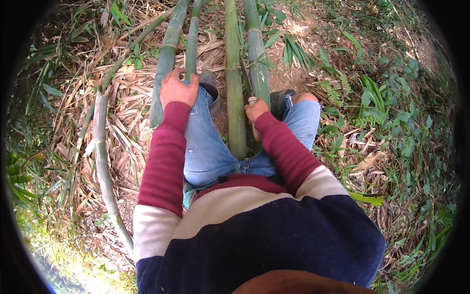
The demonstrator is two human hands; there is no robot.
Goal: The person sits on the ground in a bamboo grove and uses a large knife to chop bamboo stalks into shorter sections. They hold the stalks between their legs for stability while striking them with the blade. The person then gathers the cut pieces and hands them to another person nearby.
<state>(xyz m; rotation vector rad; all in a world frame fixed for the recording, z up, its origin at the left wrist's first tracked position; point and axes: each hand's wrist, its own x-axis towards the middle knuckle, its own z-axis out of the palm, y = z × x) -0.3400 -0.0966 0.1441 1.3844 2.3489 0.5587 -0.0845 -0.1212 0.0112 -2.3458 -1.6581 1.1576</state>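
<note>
My left hand (178,90) is beside my left knee, fingers curled over the near end of a thin green bamboo pole (192,41); a thicker bamboo pole (167,59) runs along its left side. My right hand (256,110) is closed around the handle of a machete, whose dark narrow blade (245,77) points away from me. The blade lies between a yellowish-green bamboo pole (233,83) and a thick green bamboo pole (257,54). Both of these poles run between my legs. My left fingertips are partly hidden.
Dry bamboo leaves (127,93) cover the ground at the left. A bent, greyish cut bamboo stem (102,157) stands left of my arm. Green undergrowth (377,103) fills the right side. Dark boots (209,88) are by the poles.
</note>
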